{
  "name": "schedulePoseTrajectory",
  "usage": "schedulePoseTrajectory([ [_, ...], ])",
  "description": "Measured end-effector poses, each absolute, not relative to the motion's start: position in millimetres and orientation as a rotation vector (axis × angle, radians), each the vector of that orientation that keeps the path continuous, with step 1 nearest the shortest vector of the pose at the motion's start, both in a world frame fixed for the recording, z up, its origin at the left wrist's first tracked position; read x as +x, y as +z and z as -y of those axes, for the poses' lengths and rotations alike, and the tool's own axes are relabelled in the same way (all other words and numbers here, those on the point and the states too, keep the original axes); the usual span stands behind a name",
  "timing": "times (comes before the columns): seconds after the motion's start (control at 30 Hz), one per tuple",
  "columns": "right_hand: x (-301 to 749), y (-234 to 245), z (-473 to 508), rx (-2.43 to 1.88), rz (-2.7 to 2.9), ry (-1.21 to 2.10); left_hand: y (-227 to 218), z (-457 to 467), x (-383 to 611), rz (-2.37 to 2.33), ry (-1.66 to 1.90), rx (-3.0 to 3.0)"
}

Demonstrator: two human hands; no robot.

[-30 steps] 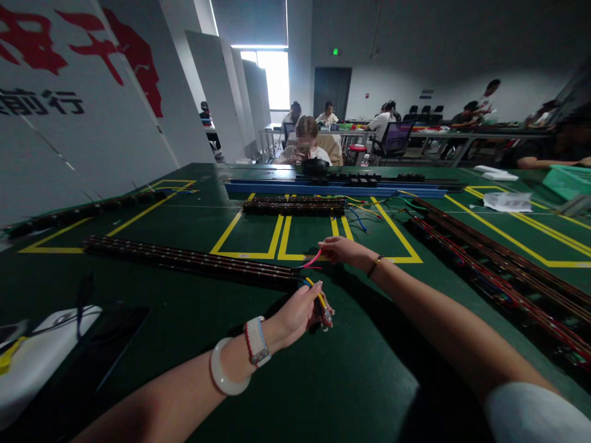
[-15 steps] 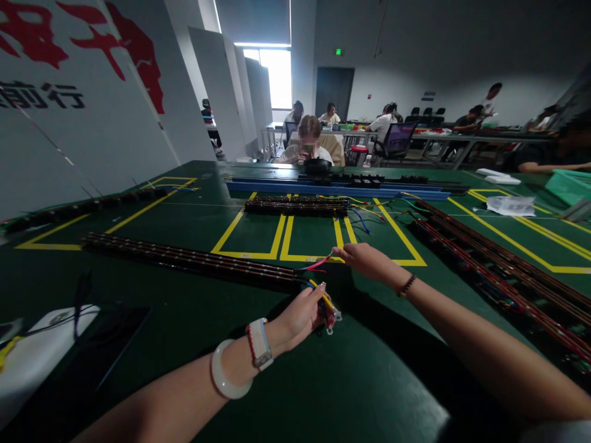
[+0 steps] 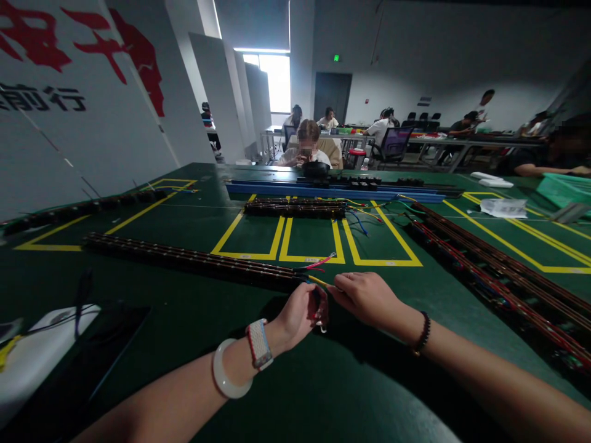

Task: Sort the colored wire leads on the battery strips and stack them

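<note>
My left hand [image 3: 301, 314] is closed round a bundle of wire ends with small terminals, at the right end of a long dark strip [image 3: 194, 261] lying on the green table [image 3: 323, 381]. My right hand [image 3: 364, 295] is just to its right, fingers pinched on the yellow wire [image 3: 318, 281] coming out of the strip's end. A red wire [image 3: 319, 263] lies free on the table just beyond, pointing away from both hands.
More long dark strips with coloured wires lie to the right [image 3: 498, 271] and at the centre back [image 3: 295, 207]. A blue rail [image 3: 337, 191] crosses the far side. Yellow tape boxes [image 3: 309, 258] mark the table. A white object [image 3: 41, 351] sits at left. People sit at far desks.
My right hand let go of the red wire, drew back toward me and took the yellow wire next to my left hand. The left hand stayed put, still gripping the wire ends.
</note>
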State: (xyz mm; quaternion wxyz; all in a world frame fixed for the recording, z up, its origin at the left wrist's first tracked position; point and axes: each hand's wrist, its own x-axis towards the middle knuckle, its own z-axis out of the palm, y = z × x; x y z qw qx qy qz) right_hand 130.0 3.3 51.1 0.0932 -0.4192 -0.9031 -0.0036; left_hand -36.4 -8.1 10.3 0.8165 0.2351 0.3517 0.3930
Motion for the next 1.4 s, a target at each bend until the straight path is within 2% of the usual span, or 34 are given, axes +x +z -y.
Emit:
schedulePoseTrajectory([
  [0.17, 124.4, 65.6, -26.8, -1.329, 2.5, 0.128, 10.3, 6.9, -34.2, -0.851, 0.792, 0.567],
  [0.43, 46.5, 101.9, -60.7, -1.24, 2.687, -0.141, 9.5, 8.5, -31.8, -0.827, 0.809, 0.629],
  [0.57, 13.0, 102.2, -78.3, -1.213, 2.83, -0.161, 5.9, 7.4, -31.8, -0.82, 0.82, 0.618],
  [0.77, 20.8, 97.9, -91.6, -1.27, 2.762, 0.008, 1.6, 4.5, -31.8, -0.816, 0.792, 0.612],
  [0.9, 56.5, 100.5, -81.6, -1.134, 2.601, 0.31, 11.6, 9.1, -32.6, -0.877, 0.78, 0.638],
  [1.0, 91.2, 85.9, -75.4, -1.085, 2.403, 0.46, 18.4, 15.4, -32.5, -0.93, 0.801, 0.636],
  [1.17, 141.4, 32.7, -82.8, -1.129, 2.267, 0.282, 12.1, 19.8, -34.3, -0.924, 0.816, 0.761],
  [1.4, 156.7, -11.2, -100.3, -1.047, 2.375, 0.365, 26.0, 7.7, -47.8, -1.101, 0.438, 1.001],
])
